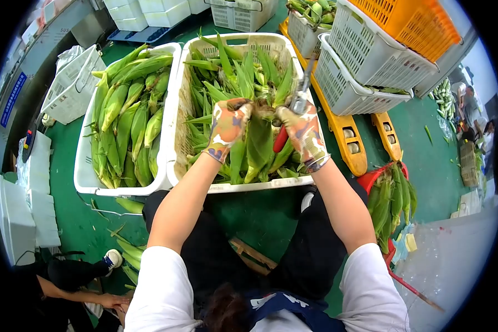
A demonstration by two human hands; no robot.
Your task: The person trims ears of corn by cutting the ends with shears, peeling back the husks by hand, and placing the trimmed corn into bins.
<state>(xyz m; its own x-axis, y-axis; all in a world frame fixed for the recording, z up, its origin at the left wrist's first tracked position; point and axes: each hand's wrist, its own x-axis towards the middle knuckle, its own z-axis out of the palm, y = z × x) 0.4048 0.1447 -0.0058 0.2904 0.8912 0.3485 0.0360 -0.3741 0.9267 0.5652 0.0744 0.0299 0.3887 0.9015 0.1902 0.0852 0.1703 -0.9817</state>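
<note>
Both my hands wear camouflage-patterned gloves and are raised over a white crate [243, 187] of green corn husks and ears. My left hand [227, 126] is closed on the upper end of an ear of corn [259, 145], which hangs down in its green husk. Brown silk shows between the hands. In my right hand [305, 130] is a pair of pruning shears [281, 139] with a red handle, its metal part pointing up and away. My right thumb and fingers are close to the top of the same ear; whether they touch it is unclear.
Left of it stands another white crate [82, 160] of husked-on corn ears. Stacked crates [365, 61] rest near a yellow pallet jack [348, 146] at right. A red container [368, 180] holds husks. Another person's hand [113, 301] is at lower left.
</note>
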